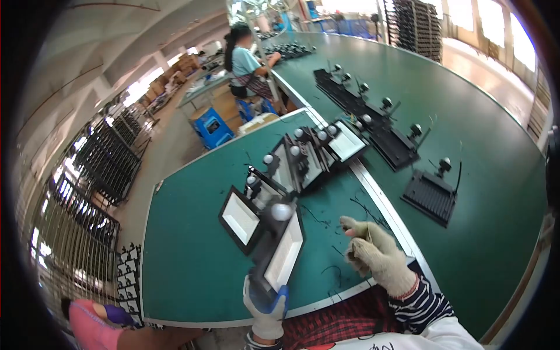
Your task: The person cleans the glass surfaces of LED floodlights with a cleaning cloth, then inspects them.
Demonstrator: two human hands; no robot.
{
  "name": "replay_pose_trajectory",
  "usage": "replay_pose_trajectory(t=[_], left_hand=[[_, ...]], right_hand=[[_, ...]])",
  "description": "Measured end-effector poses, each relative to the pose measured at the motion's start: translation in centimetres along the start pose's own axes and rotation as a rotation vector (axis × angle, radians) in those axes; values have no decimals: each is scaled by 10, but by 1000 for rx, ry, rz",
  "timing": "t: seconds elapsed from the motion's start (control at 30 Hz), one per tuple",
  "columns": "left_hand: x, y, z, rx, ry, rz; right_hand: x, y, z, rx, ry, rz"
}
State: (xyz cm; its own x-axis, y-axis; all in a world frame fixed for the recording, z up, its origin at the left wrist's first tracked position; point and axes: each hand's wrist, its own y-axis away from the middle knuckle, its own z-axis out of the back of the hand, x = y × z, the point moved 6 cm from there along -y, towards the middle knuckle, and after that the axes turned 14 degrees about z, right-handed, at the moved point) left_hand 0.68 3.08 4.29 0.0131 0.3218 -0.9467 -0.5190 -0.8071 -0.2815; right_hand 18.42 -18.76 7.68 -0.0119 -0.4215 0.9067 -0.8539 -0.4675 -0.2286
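My left hand [266, 309], in a white and blue glove, grips the lower end of a black lamp [284, 256] with a pale rectangular panel. The lamp stands tilted over the green table and is partly blurred; a round whitish dome [282, 212] shows at its upper end. My right hand [378, 256], in a cream knit glove, is closed with its fingers curled, right of the lamp and apart from it. Whatever those fingers hold, if anything, is too small to make out. Another lamp [240, 219] with a white panel lies just beyond the held one.
Several similar lamps [297, 160] are clustered farther back on the green table [186, 233]. Black finned housings [431, 195] stand in a line on the belt [490, 151] to the right. Scattered black wires [332, 271] lie near me. A co-worker [248, 64] sits beyond; another person [93, 326] is at lower left.
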Motion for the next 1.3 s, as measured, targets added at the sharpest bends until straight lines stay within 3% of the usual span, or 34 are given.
replay_pose_trajectory(t=[0.07, 0.1, 0.13, 0.27, 0.4, 0.53, 0.67, 0.7, 0.8, 0.83, 0.9, 0.93, 1.0, 1.07, 1.13, 1.17, 1.2, 1.27, 1.3], left_hand=[[-29, -2, 3, 248, -347, -120], [-53, 4, 1, 206, -564, -394], [-70, 8, -5, 219, -663, -447], [-62, 31, -22, 443, -816, -415], [-36, 66, -49, 579, -989, -725], [-17, 85, -58, 464, -830, -853], [-2, 93, -69, 458, -738, -796], [-4, 92, -72, 469, -753, -798], [-11, 83, -84, 512, -824, -861], [-12, 81, -90, 527, -831, -911], [-8, 83, -108, 506, -839, -1109], [-12, 78, -112, 599, -898, -1033], [-23, 71, -119, 781, -1022, -881], [-15, 56, -124, 924, -807, -534], [-17, 46, -118, 1047, -733, -585], [-33, 31, -114, 1121, -859, -504], [-35, 22, -111, 1023, -824, -524], [-64, -2, -97, 1046, -742, -445], [-74, -11, -93, 1047, -731, -392]], right_hand=[[0, 2, -21, 35, -35, -151], [3, 0, -30, 38, -1, -180], [-3, -2, -32, -6, -31, -200], [-42, -10, -21, -190, -34, -282], [-79, -17, 12, -84, -34, -603], [-75, -17, 10, 77, 34, -622], [-78, -43, 10, 84, 74, -486], [-57, -49, -4, 168, 110, -528], [-8, -74, -47, 388, 851, -288], [-16, -83, -45, 504, 1010, -25], [-1, -77, -82, 688, 1513, 145], [4, -76, -102, 774, 1763, 230], [-9, -75, -111, 889, 1768, 103], [-27, -74, -111, 1022, 1742, -55], [-46, -72, -90, 948, 1563, 93], [-57, -68, -78, 906, 1475, 166], [-66, -69, -62, 704, 1216, 205], [-74, -68, -25, 306, 700, 282], [-68, -62, -19, 152, 441, 97]])
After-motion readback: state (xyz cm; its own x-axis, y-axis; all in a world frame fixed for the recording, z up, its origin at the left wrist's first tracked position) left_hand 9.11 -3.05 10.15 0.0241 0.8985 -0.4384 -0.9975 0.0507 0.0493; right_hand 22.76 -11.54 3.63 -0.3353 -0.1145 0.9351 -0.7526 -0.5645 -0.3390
